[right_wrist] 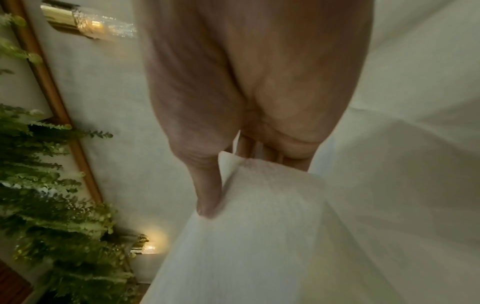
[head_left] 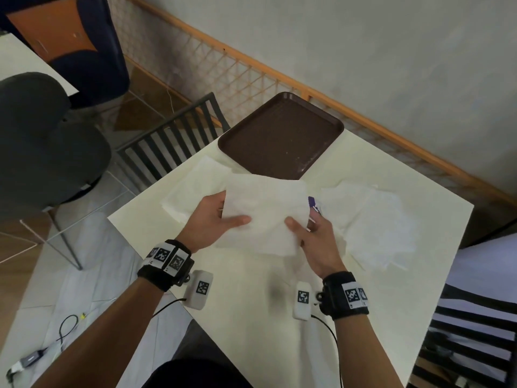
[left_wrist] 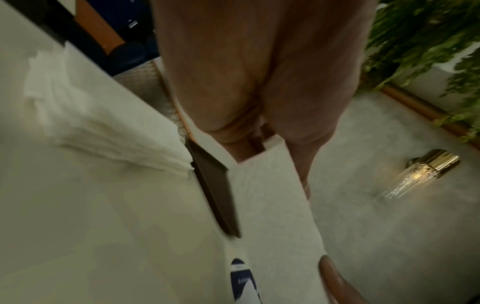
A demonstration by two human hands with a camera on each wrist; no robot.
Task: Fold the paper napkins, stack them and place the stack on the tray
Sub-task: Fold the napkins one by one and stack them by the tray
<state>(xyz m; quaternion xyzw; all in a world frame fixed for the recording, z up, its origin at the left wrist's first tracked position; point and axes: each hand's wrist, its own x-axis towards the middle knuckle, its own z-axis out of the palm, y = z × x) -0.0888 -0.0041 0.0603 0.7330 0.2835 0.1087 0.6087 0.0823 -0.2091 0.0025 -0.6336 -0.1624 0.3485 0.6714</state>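
I hold one white paper napkin [head_left: 265, 211] lifted above the cream table [head_left: 251, 317]. My left hand [head_left: 215, 222] pinches its left edge, thumb on top. My right hand [head_left: 310, 236] pinches its right edge the same way. The wrist views show the napkin [left_wrist: 272, 205] [right_wrist: 259, 226] caught between thumb and fingers of each hand. A pile of folded napkins [head_left: 193, 189] [left_wrist: 103, 127] lies to the left. A looser heap of unfolded napkins [head_left: 375, 222] lies to the right. The brown tray [head_left: 282, 135] sits bare at the table's far corner.
A purple-and-white object [head_left: 312, 203] pokes out behind the held napkin. Slatted chairs [head_left: 173, 138] stand at the table's left and right sides. A wooden lattice rail [head_left: 251, 71] runs along the wall behind the tray. Cables lie on the floor at lower left.
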